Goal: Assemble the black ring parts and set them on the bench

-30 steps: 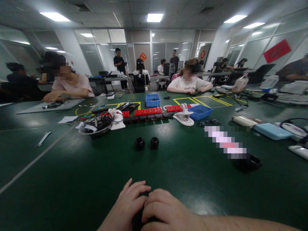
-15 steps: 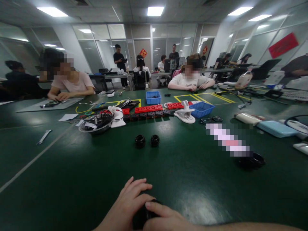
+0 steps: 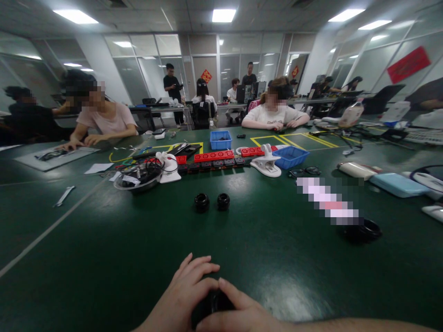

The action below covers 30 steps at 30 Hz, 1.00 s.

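At the bottom of the head view, a dark, glossy black object [image 3: 210, 306] sits between my hands, mostly hidden by them, so its kind does not show. My left hand [image 3: 183, 293] curves around its left and far side, the other fingers stretched out over the table. My right hand [image 3: 238, 310] grips it from the right, the index finger at its top and the thumb across its near side. Farther out on the table stand two black, ring-shaped parts with hollow middles, the left one [image 3: 201, 203] slightly apart from the right one [image 3: 223, 202].
A row of red and black socket blocks [image 3: 214, 159] runs across the table behind a white clamp [image 3: 266, 162]. A bowl of black parts [image 3: 138, 180] stands left, blue bins [image 3: 290, 157] behind. To the right lies another black ring [image 3: 367, 230]. Two people sit opposite.
My right index finger has lifted and shifted away from me along the black object, and my right thumb now shows across its near side. My left hand stays nearly still.
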### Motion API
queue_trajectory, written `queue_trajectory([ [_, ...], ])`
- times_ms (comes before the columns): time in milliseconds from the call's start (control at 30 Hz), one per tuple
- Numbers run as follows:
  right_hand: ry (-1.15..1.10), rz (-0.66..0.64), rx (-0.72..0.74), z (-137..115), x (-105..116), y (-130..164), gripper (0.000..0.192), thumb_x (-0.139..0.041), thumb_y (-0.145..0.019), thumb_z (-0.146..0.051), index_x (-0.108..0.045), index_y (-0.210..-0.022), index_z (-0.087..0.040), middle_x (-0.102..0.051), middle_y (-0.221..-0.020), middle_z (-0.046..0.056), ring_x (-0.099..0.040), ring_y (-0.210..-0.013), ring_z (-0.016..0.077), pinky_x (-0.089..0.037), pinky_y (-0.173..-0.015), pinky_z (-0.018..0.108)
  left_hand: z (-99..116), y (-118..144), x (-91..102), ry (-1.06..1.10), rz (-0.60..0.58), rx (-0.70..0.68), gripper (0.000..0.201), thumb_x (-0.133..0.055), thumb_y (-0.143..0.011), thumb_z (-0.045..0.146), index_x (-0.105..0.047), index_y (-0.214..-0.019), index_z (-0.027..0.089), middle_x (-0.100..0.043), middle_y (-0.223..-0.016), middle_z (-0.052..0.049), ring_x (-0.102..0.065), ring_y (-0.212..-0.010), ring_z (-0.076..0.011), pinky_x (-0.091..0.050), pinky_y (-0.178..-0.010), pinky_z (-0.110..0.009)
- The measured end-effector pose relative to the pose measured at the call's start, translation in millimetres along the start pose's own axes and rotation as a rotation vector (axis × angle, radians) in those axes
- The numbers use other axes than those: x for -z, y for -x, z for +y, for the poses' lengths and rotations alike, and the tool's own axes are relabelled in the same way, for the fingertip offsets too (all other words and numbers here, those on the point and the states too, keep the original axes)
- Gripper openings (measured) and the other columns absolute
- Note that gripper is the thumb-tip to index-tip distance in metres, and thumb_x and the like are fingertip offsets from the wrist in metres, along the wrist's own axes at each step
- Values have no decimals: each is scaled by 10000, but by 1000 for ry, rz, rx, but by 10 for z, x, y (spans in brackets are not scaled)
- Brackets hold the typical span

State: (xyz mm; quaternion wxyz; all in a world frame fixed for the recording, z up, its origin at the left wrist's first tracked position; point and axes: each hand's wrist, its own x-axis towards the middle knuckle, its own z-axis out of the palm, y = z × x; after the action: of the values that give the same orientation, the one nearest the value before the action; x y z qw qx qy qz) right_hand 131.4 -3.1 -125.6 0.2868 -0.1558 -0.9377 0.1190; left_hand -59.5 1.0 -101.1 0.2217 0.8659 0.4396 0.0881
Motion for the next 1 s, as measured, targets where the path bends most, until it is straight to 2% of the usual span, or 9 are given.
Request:
queue_trajectory([
  [133,82,54,36,-56,230,-87,253,-394,-922,-290,-581,-1090,-269,-662,-998,-33,-563,-994,106,-208,-1093,331,-71,6,-37,1,-20,-29,362,-621,-736,354,-584,-1094,313,-531,-1247,-20,-406,-1208,-300,-213,-1035,-547],
  [233,175,257,-10,-66,305,-177,256,-339,-944,-269,-569,-1052,-243,-663,-945,-25,-550,-945,119,-127,-1094,391,-135,14,-76,1,-35,-70,462,-613,-756,420,-518,-1192,304,-508,-1273,-45,-388,-1220,-306,-209,-1038,-547],
  [333,189,317,-108,-47,311,-242,347,-281,-945,-379,-561,-1018,-188,-641,-902,19,-535,-850,147,-279,-970,369,-166,23,-99,2,-23,-97,647,-655,-686,545,-463,-1247,286,-495,-1278,-78,-378,-1220,-341,-196,-1020,-597],
  [433,166,302,-150,-14,270,-269,522,-198,-910,-539,-574,-916,-177,-614,-816,31,-505,-731,158,-349,-756,360,-163,29,-95,16,-14,-123,587,-635,-706,547,-489,-1209,281,-504,-1262,-82,-388,-1212,-344,-203,-1003,-621],
  [600,130,291,-28,12,210,-289,473,-179,-947,-386,-565,-788,-164,-590,-785,26,-479,-726,149,-335,-656,321,-126,24,-67,16,1,-115,524,-670,-684,383,-512,-1172,278,-512,-1248,-60,-400,-1204,-334,-218,-1008,-600],
  [700,121,306,57,3,217,-300,373,-270,-952,-289,-577,-777,-171,-594,-789,4,-487,-763,135,-364,-736,308,-106,19,-57,24,-2,-97,514,-676,-661,368,-528,-1144,276,-513,-1242,-53,-398,-1202,-333,-203,-1014,-594],
  [800,108,331,103,-13,230,-308,324,-356,-934,-230,-583,-709,-182,-607,-769,-20,-515,-797,117,-342,-913,301,-92,18,-48,32,1,-88,504,-677,-639,356,-542,-1115,260,-509,-1243,-55,-392,-1204,-333,-183,-1025,-582],
  [900,37,337,125,-25,231,-313,360,-325,-953,-231,-590,-714,-187,-630,-772,-35,-550,-867,96,-271,-1037,291,-77,23,-36,41,-12,-82,488,-671,-639,362,-550,-1098,248,-505,-1246,-62,-385,-1207,-333,-174,-1029,-577],
  [1000,-62,330,90,-22,210,-300,393,-283,-965,-294,-587,-756,-161,-632,-743,-18,-578,-874,71,-247,-1076,252,-65,26,-26,52,-31,-65,485,-675,-642,373,-553,-1097,261,-504,-1246,-56,-373,-1213,-337,-171,-1020,-595],
])
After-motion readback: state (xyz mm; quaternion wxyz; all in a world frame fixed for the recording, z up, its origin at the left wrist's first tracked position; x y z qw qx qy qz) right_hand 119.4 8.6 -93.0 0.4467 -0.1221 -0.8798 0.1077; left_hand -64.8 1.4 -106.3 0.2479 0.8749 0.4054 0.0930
